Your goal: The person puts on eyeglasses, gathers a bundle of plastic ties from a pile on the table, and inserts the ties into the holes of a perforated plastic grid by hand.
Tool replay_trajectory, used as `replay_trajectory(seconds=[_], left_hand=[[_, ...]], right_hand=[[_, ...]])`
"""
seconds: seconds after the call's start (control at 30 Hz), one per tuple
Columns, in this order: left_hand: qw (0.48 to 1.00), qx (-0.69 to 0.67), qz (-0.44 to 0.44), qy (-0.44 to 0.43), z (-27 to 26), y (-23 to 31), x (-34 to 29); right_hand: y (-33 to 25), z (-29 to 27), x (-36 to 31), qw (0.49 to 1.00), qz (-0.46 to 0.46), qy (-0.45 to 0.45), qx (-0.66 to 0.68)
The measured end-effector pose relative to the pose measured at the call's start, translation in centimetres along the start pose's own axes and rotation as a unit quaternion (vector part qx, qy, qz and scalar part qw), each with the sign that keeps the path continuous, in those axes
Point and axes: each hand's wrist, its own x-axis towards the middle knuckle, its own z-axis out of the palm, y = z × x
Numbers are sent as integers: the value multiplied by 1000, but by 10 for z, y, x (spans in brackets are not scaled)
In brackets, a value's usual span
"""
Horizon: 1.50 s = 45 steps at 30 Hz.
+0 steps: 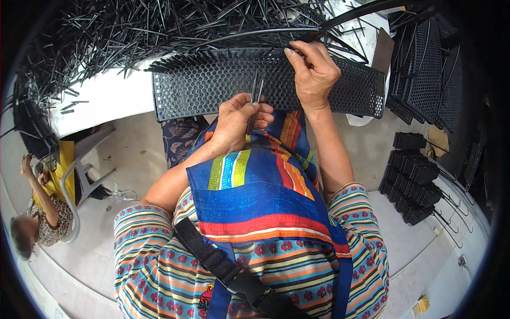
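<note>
Across the white bench (101,106) sprawls a heap of black strips (133,32), and along its near side lies a long perforated black panel (212,90), in front of the person. The right hand (317,72) is at the panel's far edge, thumb and forefinger close together around something I can't tell, if anything, while the left hand (239,114) pinches a few slim pieces (257,87) over the holes. If that left grip slackens, the pieces could fan out and drop; a hard push might skew the panel.
</note>
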Motion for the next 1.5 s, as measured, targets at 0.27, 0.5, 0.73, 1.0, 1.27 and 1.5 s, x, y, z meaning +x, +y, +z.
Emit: replay_trajectory(seconds=[0.27, 0.5, 0.73, 1.0, 1.27, 1.5], left_hand=[[999, -36, 9, -8, -2, -1, 1], [996, -36, -6, -78, 7, 2, 0], [991, -9, -35, -128, 11, 0, -1], [962, 175, 209, -20, 6, -3, 1], [996, 81, 26, -19, 9, -8, 5], [997, 66, 38, -21, 2, -9, 5]], right_hand=[[2, -4, -10, 993, 32, -65, -95], [-3, -15, -34, 870, 352, -252, 237], [9, -17, -51, 792, 437, -200, 378], [9, -28, -38, 852, 384, 15, 355], [22, -28, -8, 968, 123, 73, 206], [20, -23, 0, 993, 50, 37, 98]])
